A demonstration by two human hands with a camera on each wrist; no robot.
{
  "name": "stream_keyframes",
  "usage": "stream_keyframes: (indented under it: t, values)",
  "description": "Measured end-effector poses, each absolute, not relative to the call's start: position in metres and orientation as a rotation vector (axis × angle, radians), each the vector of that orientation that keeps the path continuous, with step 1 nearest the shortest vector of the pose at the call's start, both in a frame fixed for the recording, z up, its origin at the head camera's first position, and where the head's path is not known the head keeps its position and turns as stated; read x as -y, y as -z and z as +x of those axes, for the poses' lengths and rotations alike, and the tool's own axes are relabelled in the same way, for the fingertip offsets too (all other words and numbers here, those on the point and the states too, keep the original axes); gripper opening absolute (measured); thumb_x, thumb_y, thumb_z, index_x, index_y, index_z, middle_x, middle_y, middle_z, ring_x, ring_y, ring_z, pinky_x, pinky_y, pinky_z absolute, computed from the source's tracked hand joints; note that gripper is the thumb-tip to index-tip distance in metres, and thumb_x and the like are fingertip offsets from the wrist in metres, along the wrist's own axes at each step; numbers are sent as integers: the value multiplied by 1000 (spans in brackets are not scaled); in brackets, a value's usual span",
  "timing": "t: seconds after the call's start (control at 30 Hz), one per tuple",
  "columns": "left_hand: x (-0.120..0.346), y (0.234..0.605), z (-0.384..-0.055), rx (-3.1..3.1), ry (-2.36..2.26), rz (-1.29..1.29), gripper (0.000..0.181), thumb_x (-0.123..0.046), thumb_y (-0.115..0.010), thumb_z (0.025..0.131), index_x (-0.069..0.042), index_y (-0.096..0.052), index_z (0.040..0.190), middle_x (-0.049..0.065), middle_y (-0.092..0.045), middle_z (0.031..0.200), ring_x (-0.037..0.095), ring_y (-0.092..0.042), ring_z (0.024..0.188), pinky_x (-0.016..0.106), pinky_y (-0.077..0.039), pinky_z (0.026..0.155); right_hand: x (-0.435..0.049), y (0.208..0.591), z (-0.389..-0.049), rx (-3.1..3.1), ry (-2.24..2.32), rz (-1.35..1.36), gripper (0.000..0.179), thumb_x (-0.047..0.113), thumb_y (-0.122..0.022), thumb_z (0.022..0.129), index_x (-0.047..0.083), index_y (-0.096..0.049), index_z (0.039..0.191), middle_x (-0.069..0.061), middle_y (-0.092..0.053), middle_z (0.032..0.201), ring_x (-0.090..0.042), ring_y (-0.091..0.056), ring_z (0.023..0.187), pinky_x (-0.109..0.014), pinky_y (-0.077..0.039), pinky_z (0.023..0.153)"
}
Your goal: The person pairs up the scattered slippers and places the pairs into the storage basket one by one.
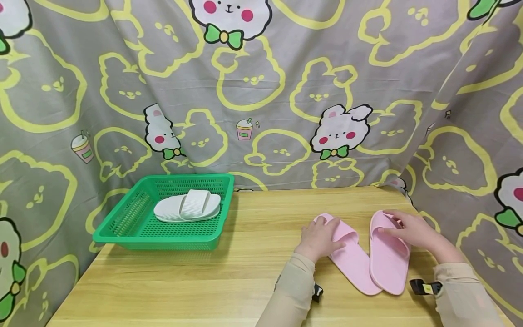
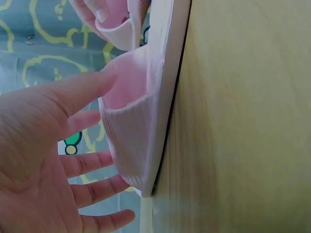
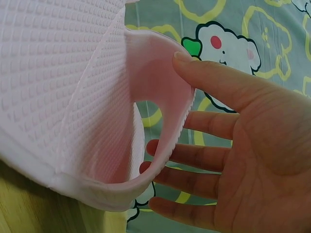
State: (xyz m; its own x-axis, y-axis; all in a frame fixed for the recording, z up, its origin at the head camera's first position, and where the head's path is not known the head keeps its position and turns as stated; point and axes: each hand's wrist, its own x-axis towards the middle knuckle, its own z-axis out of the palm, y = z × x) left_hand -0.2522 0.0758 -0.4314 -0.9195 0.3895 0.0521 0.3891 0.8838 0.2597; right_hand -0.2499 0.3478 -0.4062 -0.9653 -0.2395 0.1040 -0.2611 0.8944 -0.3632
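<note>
A pair of pink slippers lies on the table at the right, toes spread apart and heels together. My left hand point(image 1: 319, 238) is at the toe end of the left pink slipper point(image 1: 353, 265), its fingers spread beside the ribbed strap point(image 2: 129, 138). The left thumb lies across the strap's opening. My right hand point(image 1: 410, 229) holds the right pink slipper point(image 1: 390, 261) by its strap. In the right wrist view, the right thumb point(image 3: 214, 80) lies at the strap's inner edge, with the other fingers along its outside. The right slipper's heel overlaps the left one's.
A green plastic basket point(image 1: 157, 240) stands at the table's left, with white slippers point(image 1: 169, 210) inside. A patterned grey curtain point(image 1: 269, 91) hangs behind the wooden table point(image 1: 196, 286) and along both sides. Black straps hang near both wrists.
</note>
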Motion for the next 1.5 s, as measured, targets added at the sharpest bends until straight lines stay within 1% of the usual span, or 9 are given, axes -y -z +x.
stream_keyframes:
  t: [0.27,0.5,0.6,0.73,0.83,1.07,1.3,1.5]
  values:
    - [-75,433,-254,-3062,-420,639,64,-55,-66,86,-44,-42,144,-5,-53,139,23,-56,120,43,-48,92,-347,405,-250,3015,-612,389,68,38,-74,84,-9,-53,129,-33,-63,112,-39,-64,93,-52,-54,78]
    - [-74,434,-257,-3106,-435,649,61,-53,-67,85,-41,-47,142,-2,-57,132,19,-57,111,32,-50,84,-350,405,-250,3019,-621,370,68,38,-74,84,-10,-53,129,-31,-63,110,-35,-62,92,-44,-52,74]
    - [-73,433,-257,-3120,-444,645,60,-55,-66,85,-39,-48,141,0,-58,130,20,-57,111,30,-51,83,-351,406,-250,3021,-617,366,68,38,-73,85,-10,-53,129,-31,-63,109,-34,-62,90,-41,-51,73]
    - [-72,434,-256,-3128,-457,644,60,-58,-63,86,-37,-50,140,0,-59,129,20,-56,112,30,-51,84,-351,405,-251,3013,-610,360,68,39,-73,85,-9,-53,129,-29,-64,108,-33,-62,89,-39,-51,72]
    - [-72,434,-256,-3123,-456,635,61,-58,-65,85,-37,-50,140,0,-59,128,20,-56,111,30,-51,84,-350,405,-251,3007,-604,359,68,39,-73,85,-9,-53,129,-29,-64,108,-33,-62,89,-39,-51,71]
    - [-72,434,-256,-3107,-400,626,61,-53,-68,84,-41,-48,140,1,-56,133,23,-56,113,32,-52,80,-348,404,-250,3008,-605,361,68,40,-72,85,-9,-53,129,-30,-64,109,-34,-63,90,-41,-52,73]
    - [-72,432,-255,-3089,-389,623,64,-47,-71,83,-44,-46,141,-1,-54,137,22,-55,115,32,-52,81,-349,404,-250,3009,-607,354,69,40,-72,85,-9,-53,129,-30,-64,108,-34,-62,90,-40,-51,72]
    - [-71,432,-255,-3089,-449,658,59,-50,-68,86,-41,-49,140,0,-57,133,22,-55,116,33,-53,84,-350,404,-250,3010,-606,346,69,41,-72,86,-8,-53,130,-30,-64,108,-35,-63,90,-40,-51,72]
